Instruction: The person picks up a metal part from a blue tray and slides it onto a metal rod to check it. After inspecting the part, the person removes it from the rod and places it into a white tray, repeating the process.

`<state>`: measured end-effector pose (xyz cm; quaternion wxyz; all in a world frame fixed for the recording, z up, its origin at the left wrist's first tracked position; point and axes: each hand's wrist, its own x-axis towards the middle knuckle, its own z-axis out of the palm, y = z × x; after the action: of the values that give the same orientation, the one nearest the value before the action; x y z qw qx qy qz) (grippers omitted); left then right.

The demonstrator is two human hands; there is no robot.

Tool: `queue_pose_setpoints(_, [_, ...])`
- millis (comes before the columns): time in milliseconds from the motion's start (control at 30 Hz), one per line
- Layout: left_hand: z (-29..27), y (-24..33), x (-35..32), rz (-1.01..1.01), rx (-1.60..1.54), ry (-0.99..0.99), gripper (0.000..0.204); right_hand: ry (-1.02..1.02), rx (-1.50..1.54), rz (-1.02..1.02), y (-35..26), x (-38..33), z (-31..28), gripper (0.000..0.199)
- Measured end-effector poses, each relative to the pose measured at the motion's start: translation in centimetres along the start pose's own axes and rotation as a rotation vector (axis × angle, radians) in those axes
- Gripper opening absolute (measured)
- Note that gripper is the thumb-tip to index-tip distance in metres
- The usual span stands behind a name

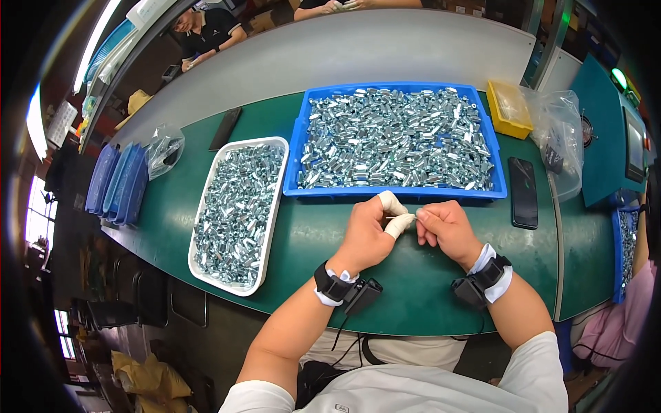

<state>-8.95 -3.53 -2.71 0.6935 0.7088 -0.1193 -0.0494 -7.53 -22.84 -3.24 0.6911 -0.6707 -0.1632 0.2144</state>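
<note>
My left hand (366,235), with pale covers on its thumb and forefinger, is closed in a pinch just in front of the blue tray (396,195). Facing it, my right hand (449,230) pinches with bare thumb and forefinger. The fingertips of both hands nearly meet around something thin and small, too fine to name. Heaped in the blue tray are many small shiny metal pieces (399,138), long and hexagonal-looking. Left of my hands stands a white tray (273,220) full of similar metal pieces (237,213).
A black phone (523,193) lies right of the blue tray, near a yellow box (509,110) and a clear plastic bag (556,131). Blue bins (124,182) stand at the table's left edge. A grey partition (385,55) runs behind; people sit beyond it.
</note>
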Motion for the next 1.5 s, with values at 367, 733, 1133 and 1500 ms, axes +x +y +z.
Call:
queue_pose_setpoints(367, [-0.3,0.8,0.3,0.075,0.153,0.058,0.011,0.057,0.079,-0.087,0.4,0.0,0.3,0.037])
queue_pose_setpoints(733, [-7.6,2.7,1.9,0.364,-0.180,1.097,0.025,0.136,0.092,-0.079,0.8,0.2,0.2,0.037])
queue_pose_setpoints(1133, [-4.2,2.0,7.0,0.265,0.897,0.307,0.019,0.132,0.180,-0.106,0.9,0.2,0.0,0.036])
queue_pose_setpoints(1500, [-2.9,2.2,7.3,0.207,0.689,0.272,0.011,0.167,0.333,-0.075,1.3,0.3,-0.5,0.034])
